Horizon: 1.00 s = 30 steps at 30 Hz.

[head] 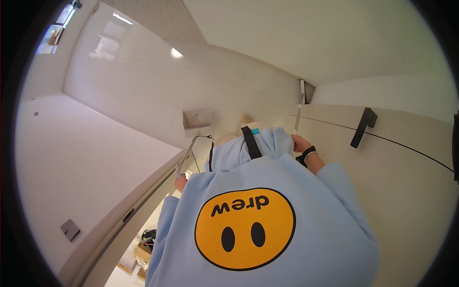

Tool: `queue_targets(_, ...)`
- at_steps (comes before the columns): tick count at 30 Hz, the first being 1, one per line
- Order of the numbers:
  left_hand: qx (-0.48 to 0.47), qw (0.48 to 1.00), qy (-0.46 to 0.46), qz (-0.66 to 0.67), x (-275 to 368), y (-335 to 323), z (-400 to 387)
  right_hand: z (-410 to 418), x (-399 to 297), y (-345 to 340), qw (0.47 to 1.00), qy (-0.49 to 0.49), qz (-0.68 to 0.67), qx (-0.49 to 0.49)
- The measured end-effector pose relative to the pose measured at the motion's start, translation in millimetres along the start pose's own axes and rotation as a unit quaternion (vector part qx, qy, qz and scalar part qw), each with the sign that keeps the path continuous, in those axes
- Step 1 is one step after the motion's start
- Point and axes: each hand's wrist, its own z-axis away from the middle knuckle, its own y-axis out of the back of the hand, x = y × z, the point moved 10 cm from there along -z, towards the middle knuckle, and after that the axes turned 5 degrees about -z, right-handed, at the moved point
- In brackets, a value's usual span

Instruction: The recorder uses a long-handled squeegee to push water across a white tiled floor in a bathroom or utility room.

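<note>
At the left edge of my light blue sweatshirt [322, 215], my left hand [181, 183] grips the top of a pale handle [183, 160]. That handle runs down toward a light grey, long-handled dustpan [197, 120] on the floor. My right hand [302, 143], with dark and light bands at the wrist, is closed around a thin pale pole [297, 121]. The pole leads away to what looks like a broom head [303, 91] by the wall corner. The sweatshirt partly hides the fingers of both hands.
A pale door [401, 201] with a black lever handle [363, 127] stands close on my right. To the left is a doorframe [118, 229], with a box [142, 251] and other items beyond it. The glossy floor [143, 79] meets white walls. One shoe [246, 119] shows.
</note>
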Motion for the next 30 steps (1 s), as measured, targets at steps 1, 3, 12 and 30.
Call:
queue_targets(1,0.003,0.999,-0.015,-0.028,14.4,-0.6,-3.3,-9.0,9.4,5.4,0.999,0.012,-0.019,-0.022)
queue_targets(3,-0.024,0.999,-0.023,-0.011,47.4,-3.7,-10.3,-21.6,26.6,17.3,0.998,0.021,-0.044,-0.049)
queue_targets(12,-0.111,0.99,-0.079,0.026,151.9,-21.2,-60.9,18.9,21.6,18.6,0.991,0.064,0.065,0.099)
queue_targets(30,-0.239,0.969,-0.056,-0.009,212.3,-69.8,-44.0,4.8,-6.3,-42.8,0.99,0.011,0.086,0.108)
